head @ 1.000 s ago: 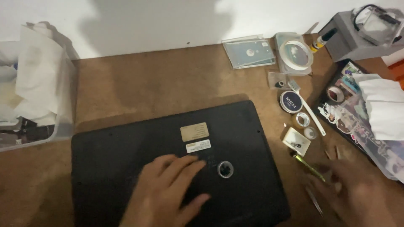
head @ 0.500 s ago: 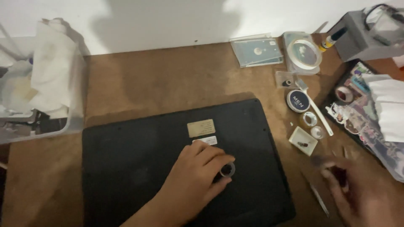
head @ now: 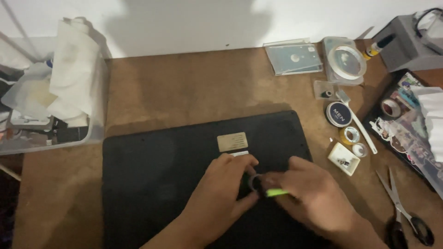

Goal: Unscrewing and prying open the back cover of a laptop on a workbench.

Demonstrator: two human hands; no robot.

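Note:
A black laptop (head: 152,175) lies bottom-up on the brown table, with a tan label (head: 232,141) near its middle. My left hand (head: 221,198) rests on it, thumb and fingers curled round a small dark ring (head: 255,180). My right hand (head: 314,193) lies on the laptop just right of the ring. It grips a thin bright-green tool (head: 277,192) whose tip points at the ring. Both hands are blurred and the tool's tip is hidden between the fingers.
A clear plastic bin (head: 94,133) stuffed with paper stands at the left. Along the right lie disc cases (head: 295,57), a round clear container (head: 347,61), a dark tin (head: 339,114), tape rolls (head: 350,135), a small white tray (head: 344,158) and scissors (head: 401,207).
My right hand has come in from the table at the right onto the laptop, now holding the green tool. My left hand has slid right and closed round the ring.

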